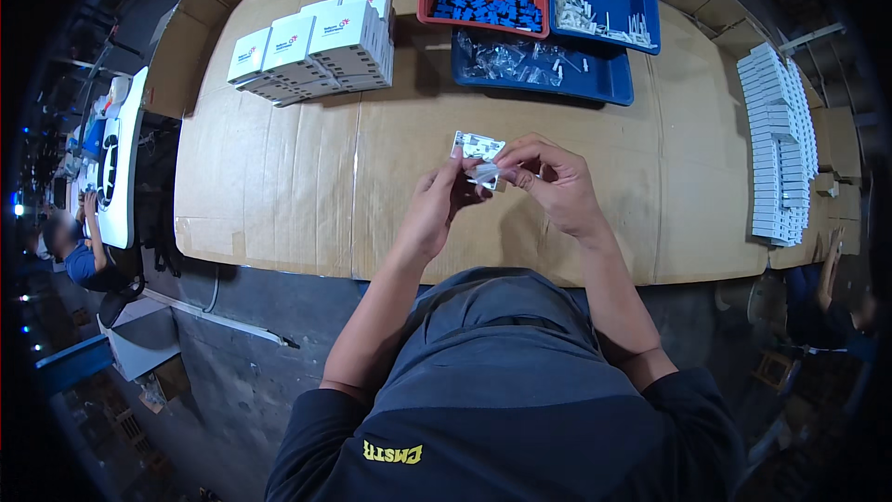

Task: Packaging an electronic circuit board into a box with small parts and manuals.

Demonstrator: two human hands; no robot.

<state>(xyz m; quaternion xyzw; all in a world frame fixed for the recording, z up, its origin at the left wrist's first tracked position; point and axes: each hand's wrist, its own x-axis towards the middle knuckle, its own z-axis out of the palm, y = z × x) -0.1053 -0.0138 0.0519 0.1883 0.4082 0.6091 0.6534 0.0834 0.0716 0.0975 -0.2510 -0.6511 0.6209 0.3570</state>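
Over the near middle of the cardboard-covered table, my left hand [439, 200] is closed on a white plastic part [478, 143] with cut-outs and small details on its face. My right hand [562, 191] meets it from the right, thumb and fingers pinched together. Between the two hands is a small translucent whitish piece [485, 170], perhaps a little plastic bag, and the right fingertips hold it against the lower side of the white part. The fingers cover much of both items.
A red tray [426, 19] of blue parts stands beside a blue tray [656, 37] of white parts. A lower blue tray [595, 93] holds clear plastic pieces. White boxes [339, 33] are stacked at left, white parts [779, 149] at right. Other people [84, 256] are at both sides.
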